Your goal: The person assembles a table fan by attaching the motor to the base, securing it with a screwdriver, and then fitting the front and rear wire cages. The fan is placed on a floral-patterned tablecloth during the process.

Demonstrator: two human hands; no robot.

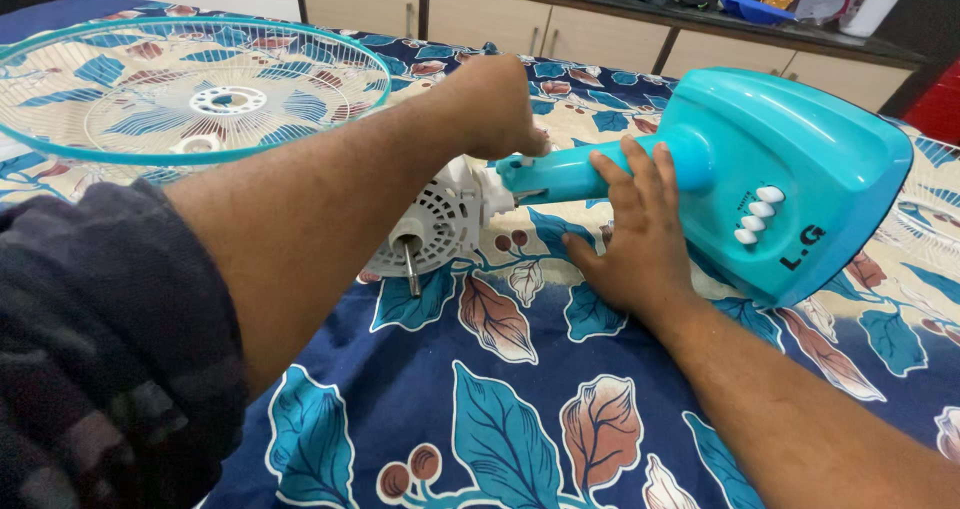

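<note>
Head view: fan lies on its side on leaf-print cloth, white motor with bare shaft pointing down-left. Right hand spread flat, pressing the teal neck; left hand curled over the neck's motor end, fingers hidden, grip unclear. Best to keep the neck pinned while working the joint; grille lies apart, upper left.

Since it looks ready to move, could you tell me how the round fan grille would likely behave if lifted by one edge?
The fan grille is thin wire inside a slim teal rim, so probably light and slightly springy. Lifted by one edge, it may sag or wobble. Lying flat on the bedsheet, it seems unlikely to roll.
</note>
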